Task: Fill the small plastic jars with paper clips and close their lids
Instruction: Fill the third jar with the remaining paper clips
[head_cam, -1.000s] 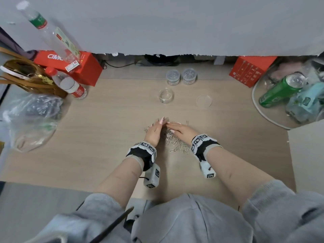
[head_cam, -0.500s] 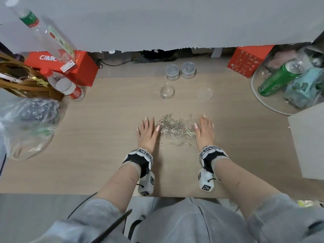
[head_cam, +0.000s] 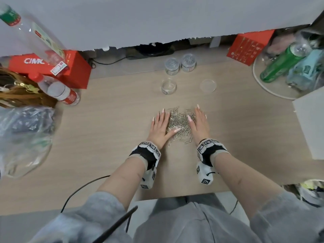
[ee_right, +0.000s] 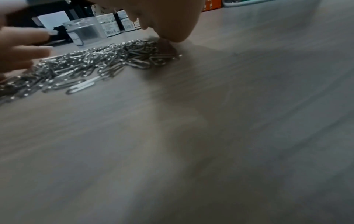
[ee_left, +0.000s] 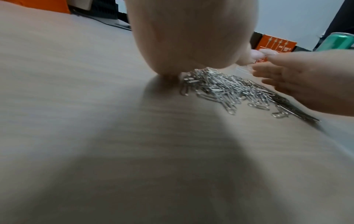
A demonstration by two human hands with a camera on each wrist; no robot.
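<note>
A pale wood-grain table (head_cam: 108,123) stands against a grey wall, with bottles, red boxes and a plastic bag crowded at its edges. At the centre lies a heap of silver paper clips (head_cam: 178,123). The left hand (head_cam: 160,128) and the right hand (head_cam: 199,124) lie flat on the table on either side of the heap, fingers straight and spread, gripping nothing; their inner edges touch the clips, and the left thumb lies across the near part of the pile. Beyond the fingertips, well apart from the heap, stands an open clear jar (head_cam: 168,87), apparently empty, and to its right a loose round lid (head_cam: 208,85) lies flat. Farther back, two jars (head_cam: 180,65) stand side by side, already filled with clips and capped. The step in hand looks like gathering the loose clips into one tight pile between the palms. The next move probably calls for curling the fingers under the heap to scoop up a handful, then carrying it forward to the open jar without scattering clips, before fitting the lid.
</note>
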